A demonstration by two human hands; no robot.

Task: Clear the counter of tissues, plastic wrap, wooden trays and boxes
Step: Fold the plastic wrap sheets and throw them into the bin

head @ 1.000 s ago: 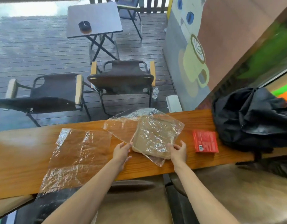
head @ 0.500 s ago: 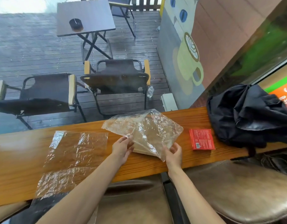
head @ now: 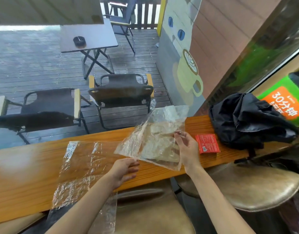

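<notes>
A crumpled sheet of clear plastic wrap is lifted off the wooden counter, its far corner raised. My right hand pinches it near its middle right. My left hand holds its near left edge between thumb and fingers. A flat tan tray shows dimly through the wrap and lies on the counter. A second sheet of plastic wrap lies flat to the left and hangs over the near edge. A small red box sits right of my right hand.
A black bag slumps on the counter's right end. Two brown stools stand under the near edge. Beyond the counter is a wet deck with folding chairs and a table.
The wrap has been pulled up and opened out, its far corner now raised. My right hand moved up onto the sheet; my left hand dropped to its near edge. The view tilted up.
</notes>
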